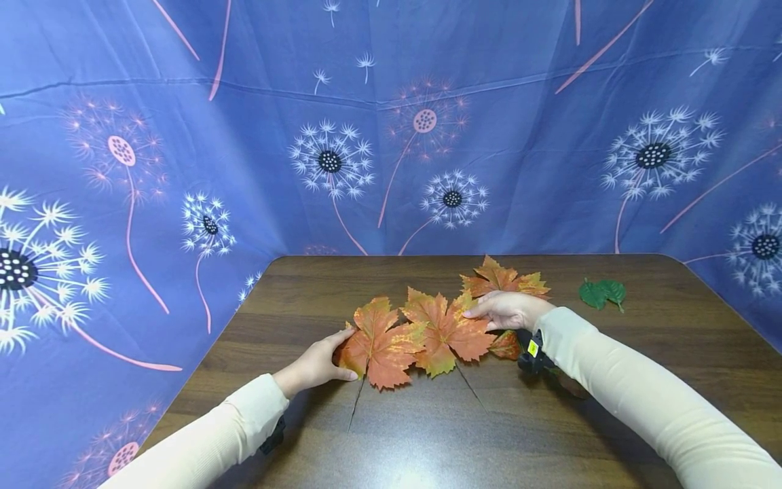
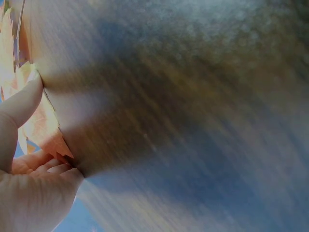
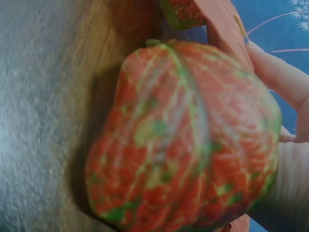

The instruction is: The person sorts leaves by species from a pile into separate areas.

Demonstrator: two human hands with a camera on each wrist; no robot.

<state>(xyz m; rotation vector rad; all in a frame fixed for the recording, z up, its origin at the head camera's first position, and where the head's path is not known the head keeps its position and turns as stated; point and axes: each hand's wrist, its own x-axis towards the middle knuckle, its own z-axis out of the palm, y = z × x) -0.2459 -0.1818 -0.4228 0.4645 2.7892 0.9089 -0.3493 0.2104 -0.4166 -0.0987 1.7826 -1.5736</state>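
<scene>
Three orange-green artificial maple leaves lie over the wooden table. My left hand (image 1: 318, 360) grips the left edge of the left maple leaf (image 1: 386, 346), thumb at the lower side and fingers at the upper. In the left wrist view the thumb (image 2: 29, 99) meets that leaf's rim. My right hand (image 1: 504, 310) pinches the upper right part of the middle maple leaf (image 1: 438, 326). Just behind that hand lies another maple leaf (image 1: 495, 275). A red leaf with green veins (image 3: 186, 140) sits close beneath the right wrist, partly covered by it in the head view.
A green leaf (image 1: 601, 293) lies at the back right of the brown table (image 1: 660, 339). Thin dark stems (image 1: 470, 387) run from the maple leaves toward the front. A blue dandelion-print cloth (image 1: 391, 224) hangs behind and along the sides.
</scene>
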